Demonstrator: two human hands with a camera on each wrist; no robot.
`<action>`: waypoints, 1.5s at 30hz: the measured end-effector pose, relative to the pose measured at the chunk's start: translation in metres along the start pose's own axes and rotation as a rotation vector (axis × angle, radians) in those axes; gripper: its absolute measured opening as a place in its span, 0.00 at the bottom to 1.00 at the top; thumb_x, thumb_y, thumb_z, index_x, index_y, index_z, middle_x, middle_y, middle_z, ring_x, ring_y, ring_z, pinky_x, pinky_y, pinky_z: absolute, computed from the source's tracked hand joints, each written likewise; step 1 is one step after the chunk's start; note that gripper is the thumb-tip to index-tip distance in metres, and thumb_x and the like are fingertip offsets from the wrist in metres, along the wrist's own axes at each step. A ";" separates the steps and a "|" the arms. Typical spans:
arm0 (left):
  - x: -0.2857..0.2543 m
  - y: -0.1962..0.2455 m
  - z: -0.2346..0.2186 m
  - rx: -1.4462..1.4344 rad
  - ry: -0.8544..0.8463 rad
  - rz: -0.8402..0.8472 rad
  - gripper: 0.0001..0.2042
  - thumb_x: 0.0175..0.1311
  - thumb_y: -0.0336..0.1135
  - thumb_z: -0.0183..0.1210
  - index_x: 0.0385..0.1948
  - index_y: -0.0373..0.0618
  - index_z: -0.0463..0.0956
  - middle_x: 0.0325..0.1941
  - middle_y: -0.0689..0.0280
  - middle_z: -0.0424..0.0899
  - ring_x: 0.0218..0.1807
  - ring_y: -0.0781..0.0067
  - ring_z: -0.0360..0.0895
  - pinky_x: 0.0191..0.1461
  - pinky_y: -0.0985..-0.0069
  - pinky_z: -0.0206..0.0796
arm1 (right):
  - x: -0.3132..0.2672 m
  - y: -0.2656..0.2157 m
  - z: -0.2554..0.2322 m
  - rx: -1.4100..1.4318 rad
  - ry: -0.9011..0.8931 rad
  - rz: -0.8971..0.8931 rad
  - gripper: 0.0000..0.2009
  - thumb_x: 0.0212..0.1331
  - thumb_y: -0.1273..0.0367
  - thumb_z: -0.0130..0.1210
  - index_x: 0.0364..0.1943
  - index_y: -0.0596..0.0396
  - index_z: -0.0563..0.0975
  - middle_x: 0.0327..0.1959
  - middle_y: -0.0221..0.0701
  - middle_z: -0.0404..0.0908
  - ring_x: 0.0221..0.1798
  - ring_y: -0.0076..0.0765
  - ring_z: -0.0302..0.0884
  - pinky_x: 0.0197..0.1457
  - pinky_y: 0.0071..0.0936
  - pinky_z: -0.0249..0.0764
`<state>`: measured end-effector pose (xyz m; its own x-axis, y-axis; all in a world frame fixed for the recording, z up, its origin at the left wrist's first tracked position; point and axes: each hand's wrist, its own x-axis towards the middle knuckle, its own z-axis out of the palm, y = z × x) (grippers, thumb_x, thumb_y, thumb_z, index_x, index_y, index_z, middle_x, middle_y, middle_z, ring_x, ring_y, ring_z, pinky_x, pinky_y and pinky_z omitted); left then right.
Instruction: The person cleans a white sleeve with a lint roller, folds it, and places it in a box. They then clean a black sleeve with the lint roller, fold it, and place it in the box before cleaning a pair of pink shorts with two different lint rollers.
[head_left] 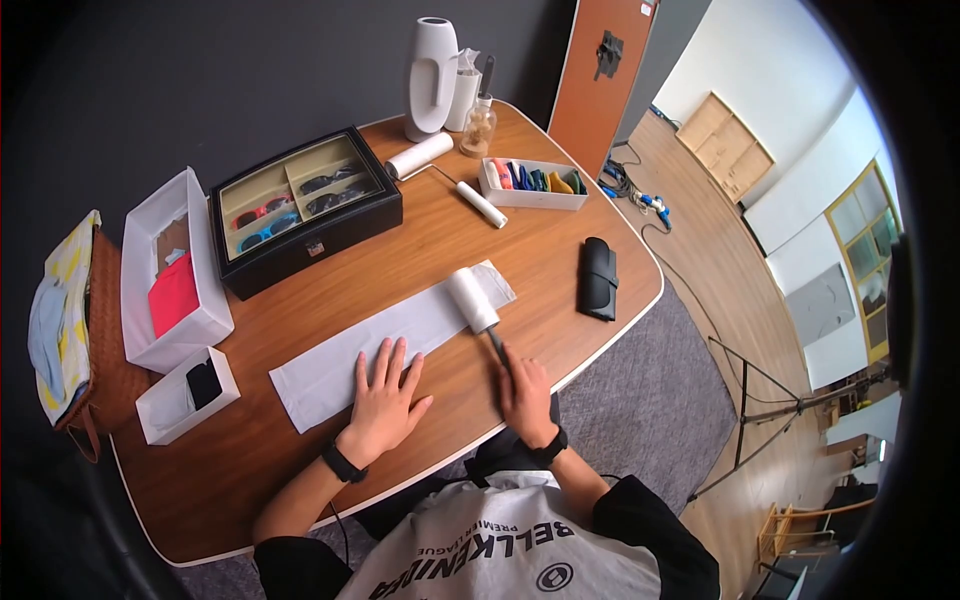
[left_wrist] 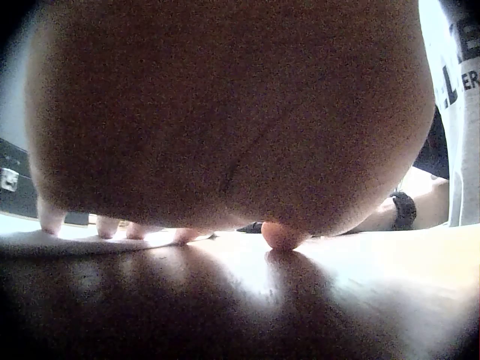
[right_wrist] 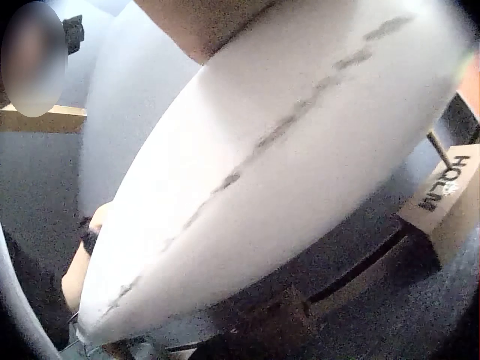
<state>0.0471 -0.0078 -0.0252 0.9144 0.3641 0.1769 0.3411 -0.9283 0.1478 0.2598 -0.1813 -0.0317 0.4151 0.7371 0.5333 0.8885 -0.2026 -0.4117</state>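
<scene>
A long, folded light grey cloth point(head_left: 340, 362) lies flat across the front of the wooden table. My left hand point(head_left: 385, 410) rests on its near edge with straight, spread fingers. In the left wrist view the palm point(left_wrist: 225, 120) arches above the tabletop and the fingertips point(left_wrist: 52, 221) press down. My right hand point(head_left: 525, 395) grips the dark handle of a lint roller point(head_left: 470, 300), whose white roll overlaps the cloth near its right end. A pale surface with a dark streaked line fills most of the right wrist view, and the lint roller is hidden there.
Behind the cloth stands a black glasses case box point(head_left: 320, 245) with several sunglasses. White bins point(head_left: 215, 325) are at left. A second roller point(head_left: 480, 205), a sock box point(head_left: 535, 200) and a black pouch point(head_left: 598, 280) lie rightward. A white vase point(head_left: 430, 80) stands at the back.
</scene>
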 end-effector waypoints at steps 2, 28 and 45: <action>0.000 0.000 0.000 0.000 0.002 0.003 0.34 0.75 0.56 0.55 0.76 0.43 0.64 0.83 0.43 0.56 0.85 0.40 0.49 0.81 0.31 0.38 | -0.004 -0.021 0.003 0.017 -0.044 -0.042 0.24 0.66 0.75 0.61 0.66 0.63 0.75 0.29 0.40 0.71 0.34 0.48 0.70 0.40 0.41 0.66; -0.001 -0.001 0.003 0.004 0.016 -0.001 0.35 0.75 0.56 0.55 0.76 0.44 0.65 0.83 0.43 0.56 0.85 0.41 0.49 0.81 0.31 0.39 | 0.009 0.025 -0.011 -0.049 0.004 0.075 0.27 0.66 0.78 0.58 0.71 0.59 0.72 0.32 0.44 0.73 0.38 0.52 0.71 0.43 0.45 0.70; 0.000 0.000 0.001 -0.007 0.010 -0.003 0.34 0.75 0.56 0.55 0.76 0.44 0.65 0.83 0.43 0.56 0.85 0.40 0.50 0.81 0.31 0.38 | 0.016 0.022 -0.009 -0.042 0.000 0.089 0.22 0.66 0.76 0.59 0.66 0.60 0.76 0.31 0.46 0.77 0.36 0.54 0.74 0.43 0.47 0.71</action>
<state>0.0472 -0.0081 -0.0259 0.9111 0.3676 0.1863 0.3421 -0.9267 0.1556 0.2878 -0.1801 -0.0258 0.4926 0.7149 0.4963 0.8556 -0.2937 -0.4263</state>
